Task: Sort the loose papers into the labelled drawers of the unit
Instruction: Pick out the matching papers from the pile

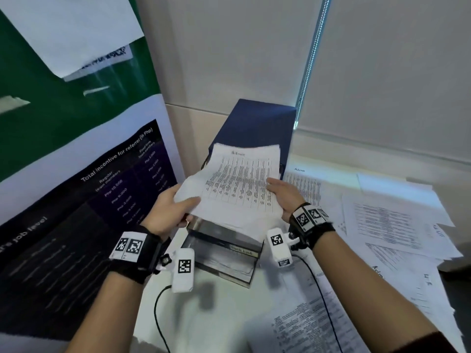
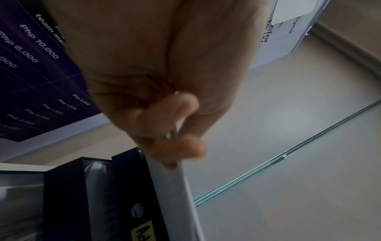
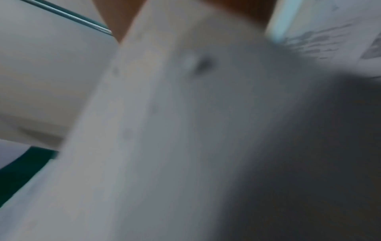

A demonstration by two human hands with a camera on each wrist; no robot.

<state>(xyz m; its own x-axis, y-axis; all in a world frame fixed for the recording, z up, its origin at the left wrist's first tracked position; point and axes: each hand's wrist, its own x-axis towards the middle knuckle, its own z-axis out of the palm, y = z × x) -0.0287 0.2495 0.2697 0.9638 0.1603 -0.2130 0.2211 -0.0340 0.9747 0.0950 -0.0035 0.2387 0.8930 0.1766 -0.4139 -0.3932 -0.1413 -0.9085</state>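
A sheaf of printed papers (image 1: 239, 182) headed "Admin" is held in both hands above the pulled-out drawer (image 1: 224, 250) of the dark blue drawer unit (image 1: 254, 123). My left hand (image 1: 183, 207) pinches the sheaf's left edge, thumb on top. My right hand (image 1: 275, 187) grips its right edge, thumb on the print and fingers hidden beneath. The drawer front carries a yellow label (image 1: 242, 253). In the left wrist view my left hand (image 2: 164, 106) pinches the paper edge (image 2: 181, 187) beside a yellow label (image 2: 144, 231) starting "Ad". The right wrist view is filled by the blurred underside of the papers (image 3: 164, 130).
Several loose printed sheets (image 1: 387, 220) lie spread over the table to the right of the unit, and more lie near the front (image 1: 300, 319). A dark poster (image 1: 84, 212) leans against the wall on the left. A blind's bead chain (image 1: 308, 62) hangs behind the unit.
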